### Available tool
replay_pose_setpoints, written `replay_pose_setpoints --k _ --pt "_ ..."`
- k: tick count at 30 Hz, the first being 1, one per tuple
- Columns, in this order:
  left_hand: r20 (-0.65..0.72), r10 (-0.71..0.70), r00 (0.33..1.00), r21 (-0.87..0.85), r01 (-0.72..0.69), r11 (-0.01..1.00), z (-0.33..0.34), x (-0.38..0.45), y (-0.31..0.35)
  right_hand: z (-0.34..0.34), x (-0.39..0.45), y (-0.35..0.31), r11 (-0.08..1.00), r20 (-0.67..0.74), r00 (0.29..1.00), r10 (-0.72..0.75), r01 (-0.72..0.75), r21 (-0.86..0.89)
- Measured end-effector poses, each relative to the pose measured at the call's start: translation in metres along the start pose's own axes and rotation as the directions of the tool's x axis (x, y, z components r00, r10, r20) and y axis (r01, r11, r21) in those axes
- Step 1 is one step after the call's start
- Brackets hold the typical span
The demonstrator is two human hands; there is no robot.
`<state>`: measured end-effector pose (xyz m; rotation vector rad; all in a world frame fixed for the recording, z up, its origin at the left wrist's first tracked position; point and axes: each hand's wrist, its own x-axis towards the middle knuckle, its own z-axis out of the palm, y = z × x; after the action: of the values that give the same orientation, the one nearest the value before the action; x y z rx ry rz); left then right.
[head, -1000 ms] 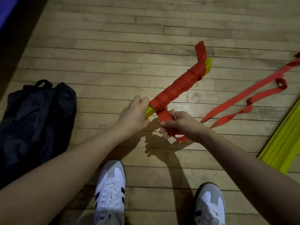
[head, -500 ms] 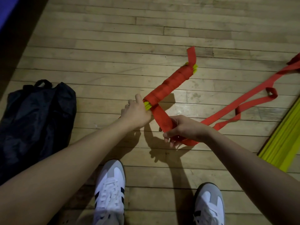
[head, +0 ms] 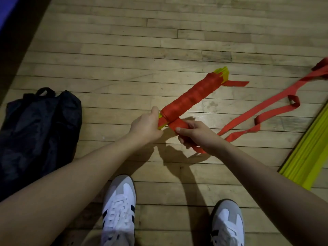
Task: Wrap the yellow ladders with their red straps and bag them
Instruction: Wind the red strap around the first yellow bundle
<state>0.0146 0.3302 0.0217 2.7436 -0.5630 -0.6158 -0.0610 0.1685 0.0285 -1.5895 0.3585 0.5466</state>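
Observation:
A bundle of yellow ladder rungs wound almost fully in red strap is held above the wooden floor, pointing up and to the right. Yellow tips stick out at both ends. My left hand grips the near end of the bundle. My right hand grips the red strap just beside the bundle, pulled across its near end. The loose strap trails right across the floor in loops. A black bag lies on the floor at the left.
A second stack of yellow ladder rungs lies at the right edge. My two white and grey shoes stand at the bottom. A dark strip runs along the floor's upper left.
The bundle has turned in my left hand and its far end swung right. My right hand has brought the strap up close against the near end, adding another turn.

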Motion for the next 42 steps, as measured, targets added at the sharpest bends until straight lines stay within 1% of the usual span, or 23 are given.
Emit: replay_pose_setpoints --k 3,5,8,10,12,14,16,17,19,20,22,24,26,28,31,33,35,37,40,42 --pt "-0.043 0.013 0.999 0.055 -0.011 0.998 0.006 0.000 0.001 0.004 0.003 -0.002 0.999 0.000 1.000 -0.005 0.005 0.036" --pt "-0.038 -0.016 0.999 0.049 0.018 0.999 0.010 0.002 -0.001 0.009 0.003 -0.003 1.000 0.017 1.000 -0.014 0.014 -0.011" --pt "-0.045 -0.096 0.994 0.015 0.096 0.995 0.013 0.003 -0.005 0.015 0.002 -0.002 0.995 0.037 0.999 -0.014 0.018 -0.096" --pt "-0.052 -0.111 0.992 0.028 0.113 0.993 0.015 0.001 -0.004 0.016 0.003 -0.003 0.990 0.034 0.999 -0.027 0.032 -0.141" --pt "-0.055 -0.091 0.994 0.089 0.095 0.991 0.015 -0.002 -0.003 0.016 0.006 -0.005 0.984 0.027 0.998 -0.048 0.052 -0.171" --pt "-0.043 -0.034 0.998 0.173 0.041 0.984 0.015 -0.006 0.000 0.017 0.008 -0.005 0.982 -0.001 0.998 -0.058 0.057 -0.181" --pt "0.031 0.016 0.999 0.225 -0.022 0.974 0.015 -0.010 0.000 0.017 0.008 -0.002 0.979 -0.037 0.998 -0.043 0.034 -0.203" --pt "0.083 0.028 0.996 0.225 -0.046 0.973 0.015 -0.012 -0.002 0.017 0.007 0.001 0.977 -0.045 0.999 -0.030 0.020 -0.212" --pt "0.151 0.071 0.986 0.192 -0.100 0.976 0.013 -0.013 -0.011 0.018 0.004 0.007 0.983 -0.061 0.998 -0.010 -0.002 -0.186" --pt "0.158 0.103 0.982 0.168 -0.130 0.977 0.012 -0.013 -0.016 0.018 0.003 0.010 0.987 -0.071 0.998 -0.001 -0.010 -0.159" --pt "0.125 0.143 0.982 0.113 -0.157 0.981 0.009 -0.013 -0.024 0.016 0.001 0.011 0.994 -0.089 0.996 0.009 -0.018 -0.106" --pt "0.068 0.134 0.989 0.051 -0.137 0.989 0.008 -0.015 -0.024 0.015 0.000 0.010 0.999 -0.094 0.995 0.018 -0.021 -0.028" --pt "-0.008 0.109 0.994 -0.018 -0.109 0.994 0.008 -0.017 -0.021 0.012 0.000 0.008 0.999 -0.068 0.998 0.019 -0.017 0.031" --pt "-0.068 0.074 0.995 -0.101 -0.081 0.992 0.008 -0.016 -0.020 0.011 0.000 0.007 0.999 0.000 0.999 0.037 -0.037 0.011" --pt "-0.093 0.030 0.995 -0.164 -0.045 0.985 0.006 -0.012 -0.020 0.009 -0.002 0.006 0.992 0.090 0.991 0.094 -0.086 -0.091" --pt "-0.097 -0.002 0.995 -0.140 -0.011 0.990 0.005 -0.011 -0.019 0.008 -0.004 0.004 0.988 0.109 0.988 0.109 -0.096 -0.118" --pt "-0.087 -0.018 0.996 -0.075 0.012 0.997 0.003 -0.009 -0.018 0.009 -0.006 0.002 0.989 0.104 0.990 0.095 -0.083 -0.119" --pt "-0.035 -0.012 0.999 -0.024 0.011 1.000 0.003 -0.010 -0.014 0.010 -0.006 0.000 0.991 0.055 0.997 0.055 -0.048 -0.125" --pt "0.050 0.039 0.998 0.050 -0.041 0.998 0.006 -0.011 -0.010 0.008 -0.002 -0.004 0.990 -0.048 0.999 -0.023 0.016 -0.139" --pt "0.061 0.104 0.993 0.134 -0.111 0.985 0.008 -0.014 -0.008 0.007 0.000 -0.003 0.987 -0.059 0.998 -0.028 0.019 -0.161"
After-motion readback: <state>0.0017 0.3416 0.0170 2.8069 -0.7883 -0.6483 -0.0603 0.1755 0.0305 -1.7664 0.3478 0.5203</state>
